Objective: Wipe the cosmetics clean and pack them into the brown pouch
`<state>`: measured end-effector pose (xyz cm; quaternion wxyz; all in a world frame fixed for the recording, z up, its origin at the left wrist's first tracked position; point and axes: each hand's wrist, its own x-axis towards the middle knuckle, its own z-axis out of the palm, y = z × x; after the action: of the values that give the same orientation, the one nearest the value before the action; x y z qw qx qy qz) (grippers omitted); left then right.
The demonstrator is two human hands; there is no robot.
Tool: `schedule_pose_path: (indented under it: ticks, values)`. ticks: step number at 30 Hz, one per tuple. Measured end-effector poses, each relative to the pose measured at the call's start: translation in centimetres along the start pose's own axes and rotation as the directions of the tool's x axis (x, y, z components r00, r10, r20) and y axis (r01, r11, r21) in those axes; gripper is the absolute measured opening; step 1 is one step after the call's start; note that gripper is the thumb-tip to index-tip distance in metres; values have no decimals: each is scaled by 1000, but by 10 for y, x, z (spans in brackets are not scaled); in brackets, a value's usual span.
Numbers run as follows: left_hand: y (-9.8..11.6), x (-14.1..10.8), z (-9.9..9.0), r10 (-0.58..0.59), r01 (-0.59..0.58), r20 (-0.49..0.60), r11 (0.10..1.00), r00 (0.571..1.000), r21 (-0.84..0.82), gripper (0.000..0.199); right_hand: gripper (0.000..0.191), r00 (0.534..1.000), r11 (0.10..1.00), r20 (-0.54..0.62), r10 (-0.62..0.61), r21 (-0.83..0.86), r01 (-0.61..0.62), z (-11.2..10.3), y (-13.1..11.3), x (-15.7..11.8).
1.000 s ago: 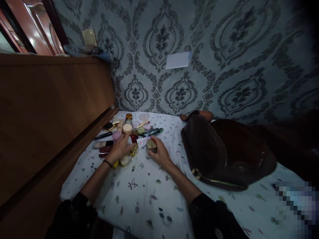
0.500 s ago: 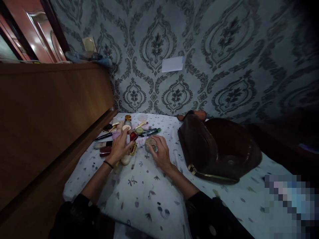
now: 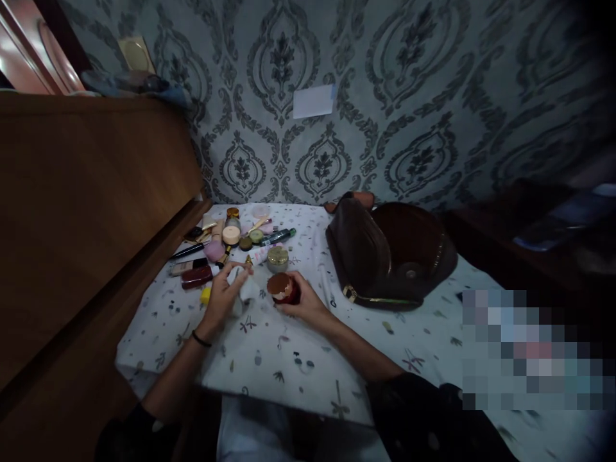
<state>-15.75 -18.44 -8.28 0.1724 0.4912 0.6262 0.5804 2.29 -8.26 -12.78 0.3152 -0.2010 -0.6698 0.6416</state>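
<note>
A red jar with a shiny copper-brown lid [image 3: 280, 286] is in my right hand [image 3: 307, 300], whose fingers wrap round its right side. My left hand [image 3: 225, 294] is closed on a white cloth [image 3: 246, 289], bunched up and hanging from the fingers. Just beyond my hands stands a squat jar with a gold patterned lid [image 3: 278, 258]. A dark red bottle [image 3: 196, 277] lies left of my left hand, and a yellow item [image 3: 206, 295] shows beside the wrist.
Cosmetics crowd the back left of the patterned cloth, among them a cream-lidded jar [image 3: 231, 235], a pink sponge-like item [image 3: 214, 250] and a dark green tube [image 3: 278, 237]. An open brown handbag [image 3: 363, 250] stands at the right. A wooden cabinet [image 3: 101, 199] borders the left.
My right hand has left the gold-lidded jar and now holds the red jar nearer to me. The white cloth is now in my left hand. The camera view has shifted.
</note>
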Motion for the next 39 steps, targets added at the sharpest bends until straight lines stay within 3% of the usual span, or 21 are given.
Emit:
schedule_pose_path:
  ticks: [3, 6, 8, 11, 14, 19, 23, 32, 36, 39]
  values:
    - [0, -2, 15, -69, 67, -114, 997, 991, -24, 31, 58, 997, 972, 1, -80, -221, 78, 2, 2, -3]
    - [-1, -11, 34, 4, 1, -82, 998, 997, 62, 31, 53, 977, 881, 40, -209, -427, 206, 4, 2, -3]
    - [-4, -19, 44, 85, -95, 75, 986, 994, 139, 39, 49, 958, 781, 55, -280, -568, 261, 1, 4, -4]
    - [-8, -31, 52, 181, -288, 378, 925, 908, 249, 54, 31, 959, 672, 68, -275, -700, 243, -6, 9, -5]
    - [-9, -36, 53, 207, -396, 494, 862, 844, 315, 54, 16, 975, 638, 83, -208, -744, 199, -11, 12, -5]
    - [-14, -34, 54, 256, -460, 458, 783, 851, 418, 50, 17, 975, 606, 78, -209, -772, 191, -10, 12, -2]
    - [-18, -36, 55, 286, -490, 413, 661, 865, 569, 48, 24, 977, 600, 59, -204, -782, 172, -9, 14, 0]
    - [-10, -39, 56, 266, -399, 314, 390, 911, 830, 47, 49, 960, 692, 37, -279, -685, 227, -13, 22, 0]
    - [-8, -40, 56, 273, -396, 321, 292, 907, 871, 49, 49, 959, 698, 34, -282, -678, 229, -13, 23, 0]
    - [-5, -42, 55, 346, -421, 326, 250, 880, 872, 44, 47, 956, 693, 24, -292, -684, 229, -13, 23, 0]
